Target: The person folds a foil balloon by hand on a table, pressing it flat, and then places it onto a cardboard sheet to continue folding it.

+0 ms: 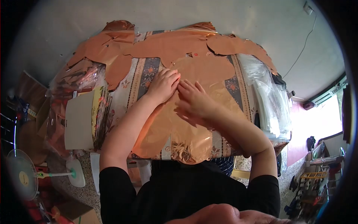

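A flat, shiny copper-coloured foil balloon [194, 138] with a rounded outline lies on the table in front of me, its near lobes reaching the front edge. My left hand [163, 85] is at its upper left edge, fingers bent together and pressed on the foil; what lies under the fingertips is hidden. Close beside it, my right hand [195, 102] is over the foil, fingers stretched and partly spread, its lower side blurred. The fingertips of both hands nearly meet. More flat copper foil balloons [182, 43] lie along the back of the table.
Patterned cloth [147, 74] covers the table. Stacked cards or booklets [84, 119] stand at the left, near plastic-wrapped packets [80, 76]. Clear plastic bags [266, 104] are piled on the right. A fan [23, 177] is at the lower left, a rack [313, 183] at the lower right.
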### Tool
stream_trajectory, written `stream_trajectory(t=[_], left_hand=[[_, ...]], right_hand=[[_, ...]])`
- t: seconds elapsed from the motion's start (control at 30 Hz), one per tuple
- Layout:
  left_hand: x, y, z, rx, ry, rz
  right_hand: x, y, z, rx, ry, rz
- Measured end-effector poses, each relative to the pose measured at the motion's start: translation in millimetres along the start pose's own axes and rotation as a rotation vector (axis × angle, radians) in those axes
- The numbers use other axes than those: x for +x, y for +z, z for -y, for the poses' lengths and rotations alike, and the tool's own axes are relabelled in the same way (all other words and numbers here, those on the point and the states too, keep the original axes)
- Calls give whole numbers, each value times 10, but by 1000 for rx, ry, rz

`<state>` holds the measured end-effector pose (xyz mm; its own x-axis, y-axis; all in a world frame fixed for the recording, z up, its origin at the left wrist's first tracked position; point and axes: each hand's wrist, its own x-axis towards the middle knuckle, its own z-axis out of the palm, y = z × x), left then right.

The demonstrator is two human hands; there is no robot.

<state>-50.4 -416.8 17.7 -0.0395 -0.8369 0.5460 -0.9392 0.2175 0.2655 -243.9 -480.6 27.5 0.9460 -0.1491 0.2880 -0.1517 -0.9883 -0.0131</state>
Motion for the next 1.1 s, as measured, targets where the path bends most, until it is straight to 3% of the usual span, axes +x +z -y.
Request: stream_trajectory(t=[0.07, 0.13, 0.17, 0.2, 0.23, 0.4, 0.57, 0.7, 0.77, 0.83, 0.9, 0.93, 0.97, 1.0, 1.07, 1.1], left_hand=[[-18, 9, -6, 0, 9, -20], [-24, 14, -3, 10, 14, -21], [-20, 14, -6, 23, 13, -21], [-10, 12, -11, 26, 18, -29], [-6, 7, -15, 5, 13, -25], [-15, -19, -48, -20, -40, -39], [-25, -18, -60, -9, -40, -18], [-39, 24, -25, -23, -52, -25], [-66, 3, -39, 10, -33, -41], [-55, 2, -34, -12, -43, -25], [-78, 1, -40, -34, -60, -7], [-58, -19, -40, -30, -56, 9], [-41, -15, -26, -24, -50, 21], [-64, 34, 5, 3, -16, -37], [-58, 18, -4, -14, -37, -8], [-47, 1, -8, -29, -44, 14]], right_hand=[[238, -422, -362, 600, 451, 163], [361, -354, -865, 399, 483, -172], [450, -440, -1038, 218, 565, -189], [473, -254, -1424, 88, 488, -265], [518, -261, -1569, 11, 557, -169], [652, -44, -1878, -74, 735, -20], [638, -12, -2024, -139, 726, -16], [426, -486, -2005, -18, 681, -353], [178, -897, -1718, 435, 645, -356], [-186, -1284, -1205, 772, 419, -210], [-611, -1450, -711, 1039, 472, 98], [-787, -1535, -483, 1197, 364, 276], [-963, -1556, -331, 1026, 197, 467], [-1059, -1609, -126, 980, 248, 735], [-1411, -1373, 49, 1003, -107, 889], [-1534, -1425, 180, 831, -79, 926]])
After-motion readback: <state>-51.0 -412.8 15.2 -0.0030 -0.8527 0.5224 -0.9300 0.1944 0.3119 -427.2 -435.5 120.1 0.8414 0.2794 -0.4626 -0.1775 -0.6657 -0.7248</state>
